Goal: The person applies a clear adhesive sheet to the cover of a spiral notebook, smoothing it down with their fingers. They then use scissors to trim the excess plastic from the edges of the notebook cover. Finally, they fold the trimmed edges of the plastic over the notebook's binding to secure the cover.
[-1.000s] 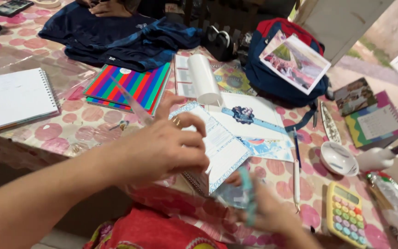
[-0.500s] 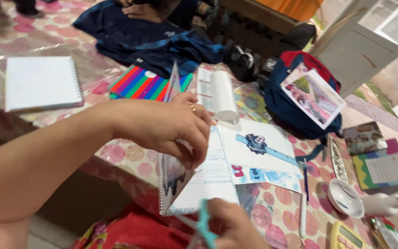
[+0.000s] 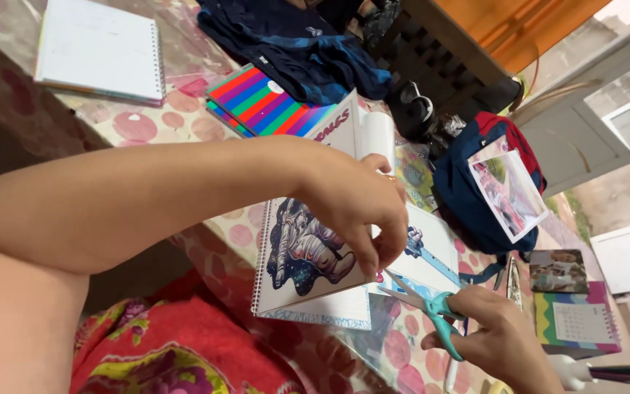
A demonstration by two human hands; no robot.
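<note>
Teal-handled scissors (image 3: pixel 432 310) sit gripped in the right hand (image 3: pixel 501 339), blades parted and pointing at the lower corner of a spiral-bound notebook with an astronaut cover (image 3: pixel 304 255). The left hand (image 3: pixel 355 208) pinches that corner between fingers and thumb, holding the notebook tilted up off the pink-dotted tabletop (image 3: pixel 133 128) (its cover faces the camera). Beyond lie a rainbow-striped notebook (image 3: pixel 264 102), a white spiral pad (image 3: pixel 100 47) and a navy backpack (image 3: pixel 475 193).

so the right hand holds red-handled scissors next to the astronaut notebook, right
Not quite: the scissors in the right hand have teal handles, not red, as the head view shows. They are indeed next to the astronaut notebook, which the left hand pinches.
</note>
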